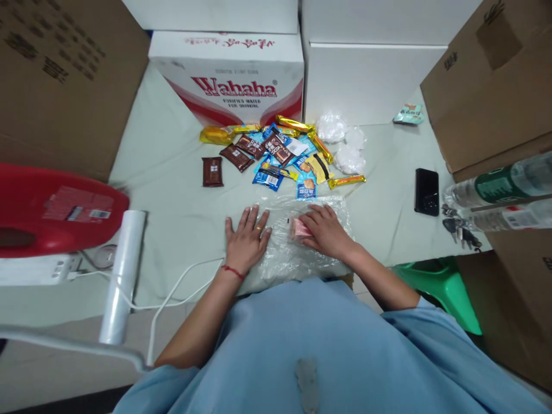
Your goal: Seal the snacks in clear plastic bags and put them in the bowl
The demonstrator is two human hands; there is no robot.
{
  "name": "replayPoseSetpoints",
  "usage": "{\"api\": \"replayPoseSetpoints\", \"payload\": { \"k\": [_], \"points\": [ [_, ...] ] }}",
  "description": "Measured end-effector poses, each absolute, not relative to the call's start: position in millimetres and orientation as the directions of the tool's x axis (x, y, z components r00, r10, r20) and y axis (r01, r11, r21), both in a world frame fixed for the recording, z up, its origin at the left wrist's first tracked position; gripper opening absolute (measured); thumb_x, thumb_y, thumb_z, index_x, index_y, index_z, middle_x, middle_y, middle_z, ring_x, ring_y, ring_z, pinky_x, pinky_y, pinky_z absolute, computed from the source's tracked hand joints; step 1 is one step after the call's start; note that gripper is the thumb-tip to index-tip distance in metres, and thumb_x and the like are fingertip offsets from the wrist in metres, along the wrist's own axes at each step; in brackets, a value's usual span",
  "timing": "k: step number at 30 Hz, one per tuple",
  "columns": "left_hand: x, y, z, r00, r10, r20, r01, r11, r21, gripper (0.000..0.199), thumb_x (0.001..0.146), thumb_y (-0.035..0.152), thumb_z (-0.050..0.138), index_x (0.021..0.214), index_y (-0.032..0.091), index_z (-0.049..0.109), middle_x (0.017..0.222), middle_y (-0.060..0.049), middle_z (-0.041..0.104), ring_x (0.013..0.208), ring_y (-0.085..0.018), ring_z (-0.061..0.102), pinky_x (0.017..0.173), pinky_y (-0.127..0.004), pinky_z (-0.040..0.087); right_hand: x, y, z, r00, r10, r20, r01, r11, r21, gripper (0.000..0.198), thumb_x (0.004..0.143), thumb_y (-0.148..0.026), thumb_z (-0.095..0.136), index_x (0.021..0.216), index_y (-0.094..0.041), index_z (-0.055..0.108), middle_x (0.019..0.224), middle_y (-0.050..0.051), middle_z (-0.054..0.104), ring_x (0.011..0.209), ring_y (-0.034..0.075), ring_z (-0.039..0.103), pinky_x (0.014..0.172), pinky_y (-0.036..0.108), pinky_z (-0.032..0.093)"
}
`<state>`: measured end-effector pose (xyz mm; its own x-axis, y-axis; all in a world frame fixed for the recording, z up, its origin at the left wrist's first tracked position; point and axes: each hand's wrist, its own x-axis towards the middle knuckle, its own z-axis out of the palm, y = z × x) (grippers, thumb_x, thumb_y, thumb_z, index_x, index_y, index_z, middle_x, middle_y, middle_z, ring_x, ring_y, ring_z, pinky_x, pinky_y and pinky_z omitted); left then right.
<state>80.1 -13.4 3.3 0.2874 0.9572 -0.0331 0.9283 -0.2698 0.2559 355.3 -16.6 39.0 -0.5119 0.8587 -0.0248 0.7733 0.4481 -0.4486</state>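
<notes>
My left hand [247,242] lies flat with its fingers spread, touching the left edge of a clear plastic sheet [276,261]. A small pink wrapped packet [299,228] sits on the plastic under the fingers of my right hand [326,231]; the hand covers its right part. Beyond the sheet is a pile of wrapped snacks: brown packets [213,172], yellow stick packets [347,181] and blue packets [306,187]. To the right of the pile are several clear crumpled plastic bundles [331,127].
A roll of plastic wrap [123,276], a white cable [172,293] and a red appliance [60,210] are at left. A phone [426,191], keys [460,231] and bottles [495,187] lie at right. Boxes, including a Wahaha carton [241,80], line the back.
</notes>
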Motion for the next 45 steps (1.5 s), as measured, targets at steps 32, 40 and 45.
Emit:
{"api": "replayPoseSetpoints", "payload": {
  "k": [32,40,45],
  "points": [
    [26,-49,11,0.589,0.803,0.092,0.706,-0.566,0.425,0.059,0.102,0.025,0.044,0.161,0.028,0.046,0.162,-0.01,0.055,0.153,-0.027,0.048,0.129,-0.055,0.031,347,-17,56,-0.597,0.801,-0.038,0.755,0.546,-0.363,0.068,0.103,-0.052,0.06,0.161,-0.021,0.045,0.166,0.02,0.044,0.159,0.04,0.03,0.128,0.075,0.011],
    [20,-62,10,0.757,0.651,0.059,0.544,-0.677,0.495,0.063,0.092,0.028,0.054,0.155,0.026,0.051,0.166,-0.011,0.05,0.155,-0.029,0.044,0.132,-0.062,0.018,413,-89,42,-0.595,0.798,0.101,0.645,0.548,-0.532,0.079,0.098,-0.056,0.068,0.163,-0.023,0.039,0.158,0.021,0.05,0.148,0.036,0.046,0.12,0.061,0.043],
    [36,-65,0,0.641,0.762,0.096,0.638,-0.598,0.486,0.027,0.102,0.03,0.052,0.118,0.028,0.074,0.147,-0.01,0.068,0.144,-0.027,0.058,0.13,-0.062,0.025,419,-114,10,-0.448,0.891,0.072,0.749,0.419,-0.514,0.036,0.106,-0.039,0.055,0.137,-0.027,0.068,0.144,0.017,0.063,0.135,0.034,0.058,0.112,0.062,0.051]
  ]
}}
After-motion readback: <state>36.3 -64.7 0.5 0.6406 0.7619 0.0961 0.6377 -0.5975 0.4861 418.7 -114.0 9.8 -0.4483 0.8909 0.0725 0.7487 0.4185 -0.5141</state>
